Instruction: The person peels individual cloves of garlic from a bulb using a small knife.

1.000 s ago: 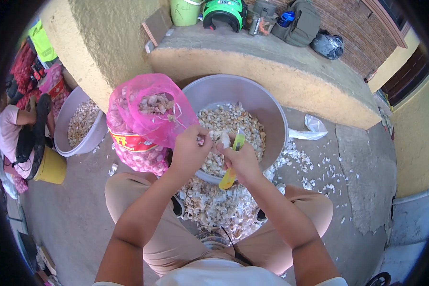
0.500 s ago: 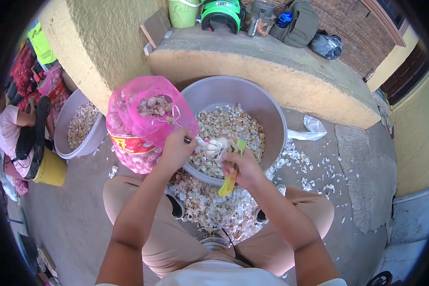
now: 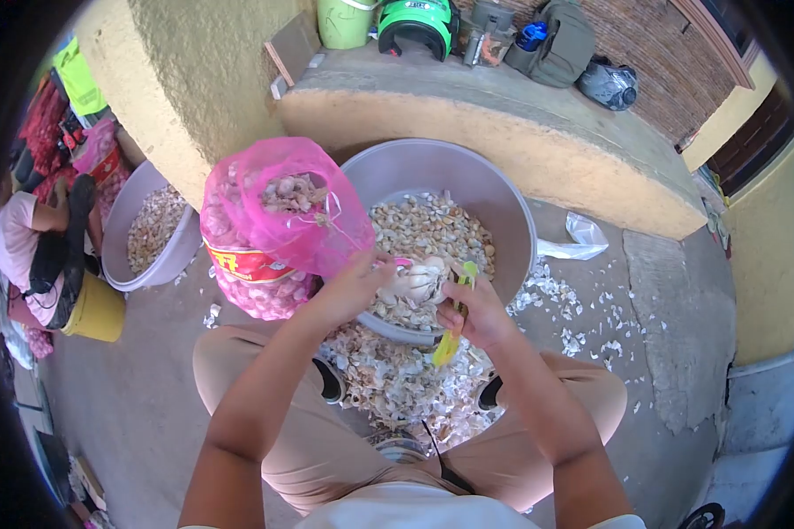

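Note:
A white garlic bulb (image 3: 422,280) is between my two hands over the near side of a big grey-lilac tub (image 3: 513,216). My left hand (image 3: 355,284) is closed, its fingertips gripping the bulb's left side, where a small pink bit shows. My right hand (image 3: 485,313) is wrapped round a slim yellow-green tool (image 3: 447,346), with its thumb and fingertips against the bulb's right side. Loose garlic cloves (image 3: 432,220) cover the tub's bottom. Left of the tub stands a pink mesh sack (image 3: 229,212) of garlic, its upper part reaching over the rim by my left hand.
Garlic skins (image 3: 397,379) are heaped between my feet and scattered to the right. A white plastic bag (image 3: 582,234) lies beside the tub. Behind runs a concrete ledge (image 3: 485,97) with a green helmet (image 3: 415,26) and backpack (image 3: 556,44). At left, a person (image 3: 26,229) sits near another tub (image 3: 123,280).
Both hands have moved slightly right with the bulb and the yellow-green tool. My left fingers, earlier at the bulb's left end near the sack, are now closer in against it.

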Demonstrator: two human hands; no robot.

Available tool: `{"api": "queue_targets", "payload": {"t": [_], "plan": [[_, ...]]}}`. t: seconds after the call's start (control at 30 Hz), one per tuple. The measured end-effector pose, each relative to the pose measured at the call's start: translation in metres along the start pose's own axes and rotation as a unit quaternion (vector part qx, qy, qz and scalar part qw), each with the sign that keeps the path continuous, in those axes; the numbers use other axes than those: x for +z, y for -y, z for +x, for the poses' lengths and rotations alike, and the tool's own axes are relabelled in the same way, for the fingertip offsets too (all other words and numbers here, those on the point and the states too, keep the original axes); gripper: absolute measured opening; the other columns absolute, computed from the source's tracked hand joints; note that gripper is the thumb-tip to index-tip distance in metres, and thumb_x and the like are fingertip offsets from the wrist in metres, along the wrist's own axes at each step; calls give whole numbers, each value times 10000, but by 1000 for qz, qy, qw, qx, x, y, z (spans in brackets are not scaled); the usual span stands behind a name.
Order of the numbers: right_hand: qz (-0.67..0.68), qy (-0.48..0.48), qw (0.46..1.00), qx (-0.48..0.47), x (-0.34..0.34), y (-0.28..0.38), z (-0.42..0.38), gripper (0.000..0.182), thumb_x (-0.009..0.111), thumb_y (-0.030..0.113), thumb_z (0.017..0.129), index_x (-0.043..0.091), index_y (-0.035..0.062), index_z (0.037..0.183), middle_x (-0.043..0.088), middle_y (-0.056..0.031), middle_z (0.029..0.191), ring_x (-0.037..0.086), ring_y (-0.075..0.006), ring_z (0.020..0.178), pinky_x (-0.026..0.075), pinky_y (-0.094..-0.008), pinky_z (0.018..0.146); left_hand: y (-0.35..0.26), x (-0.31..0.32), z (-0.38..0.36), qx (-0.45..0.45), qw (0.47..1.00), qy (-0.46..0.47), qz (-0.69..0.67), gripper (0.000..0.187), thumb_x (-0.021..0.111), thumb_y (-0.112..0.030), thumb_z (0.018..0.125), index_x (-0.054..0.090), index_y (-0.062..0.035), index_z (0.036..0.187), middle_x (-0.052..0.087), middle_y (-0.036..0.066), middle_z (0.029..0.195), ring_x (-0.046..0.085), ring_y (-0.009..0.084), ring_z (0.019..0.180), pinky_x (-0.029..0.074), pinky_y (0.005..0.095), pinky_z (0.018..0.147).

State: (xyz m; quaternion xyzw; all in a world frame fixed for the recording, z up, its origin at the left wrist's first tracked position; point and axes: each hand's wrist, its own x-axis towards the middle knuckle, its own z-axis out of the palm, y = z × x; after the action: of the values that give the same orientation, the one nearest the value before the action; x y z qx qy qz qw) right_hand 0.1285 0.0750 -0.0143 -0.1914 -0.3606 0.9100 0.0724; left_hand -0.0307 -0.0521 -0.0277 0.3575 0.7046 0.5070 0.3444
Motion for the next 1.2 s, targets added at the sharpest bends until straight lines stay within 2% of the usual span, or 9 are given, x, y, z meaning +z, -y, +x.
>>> {"api": "queue_targets", "payload": {"t": [0.07, 0.17, 0.27, 0.37, 0.57, 0.87, 1.07, 1.2], "plan": [[-51, -4, 998, -25, 3, 2, 0, 393, 547, 53, 777, 437, 38, 1154, 467, 4, 652, 422, -70, 461, 362, -228, 439, 0, 0, -2, 182, 965, -108, 151, 313, 546, -279, 816, 536, 23, 899, 561, 103, 771, 548, 149, 788, 426, 293, 710], [-153, -18, 987, -46, 10, 4, 0, 411, 566, 68, 773, 442, 39, 1164, 483, 8, 675, 439, -64, 474, 366, -208, 437, -17, 5, -11, 107, 993, 14, 46, 333, 556, -285, 809, 534, 25, 930, 562, 91, 746, 543, 156, 731, 425, 280, 665], [-247, -16, 967, -56, 19, 6, -2, 421, 586, 77, 767, 447, 32, 1162, 499, 10, 687, 447, -55, 481, 359, -189, 428, -31, 2, -14, 12, 989, 116, 93, 353, 536, -279, 831, 517, 15, 1025, 560, 49, 827, 509, 107, 748, 421, 261, 677], [-257, -9, 965, -58, 20, 4, -3, 438, 600, 80, 760, 452, 23, 1168, 505, 12, 678, 444, -50, 479, 352, -187, 421, -24, 4, -14, 20, 995, 99, 19, 359, 581, -300, 794, 544, 36, 915, 556, 63, 694, 531, 118, 670, 412, 255, 600], [-221, 3, 974, -47, 11, 1, -1, 478, 608, 73, 758, 440, 21, 1203, 506, 9, 662, 438, -51, 478, 347, -192, 423, -25, 0, -15, -21, 986, 153, -62, 302, 567, -296, 812, 563, 0, 867, 557, 24, 698, 518, 80, 665, 398, 234, 589], [-160, 7, 986, -37, 17, 4, -2, 462, 605, 57, 764, 430, -5, 1187, 509, -9, 674, 417, -60, 464, 345, -197, 423, -34, -4, -17, -67, 973, 186, -118, 245, 549, -266, 827, 593, -27, 856, 604, 25, 736, 519, 69, 676, 382, 223, 624], [-112, 14, 993, -17, 16, 5, -2, 437, 593, 65, 777, 431, -7, 1176, 504, -13, 667, 391, -60, 448, 344, -211, 418, -23, -6, -11, -54, 970, 206, -119, 278, 550, -293, 825, 594, -22, 869, 607, 18, 724, 528, 64, 665, 375, 209, 585], [-66, 16, 998, -5, 15, 4, 0, 447, 611, 106, 775, 436, 7, 1175, 501, -10, 652, 400, -58, 450, 347, -210, 417, -26, -3, -11, -67, 974, 181, -120, 305, 550, -288, 826, 584, 2, 916, 593, 22, 700, 527, 63, 626, 381, 208, 559]]}}
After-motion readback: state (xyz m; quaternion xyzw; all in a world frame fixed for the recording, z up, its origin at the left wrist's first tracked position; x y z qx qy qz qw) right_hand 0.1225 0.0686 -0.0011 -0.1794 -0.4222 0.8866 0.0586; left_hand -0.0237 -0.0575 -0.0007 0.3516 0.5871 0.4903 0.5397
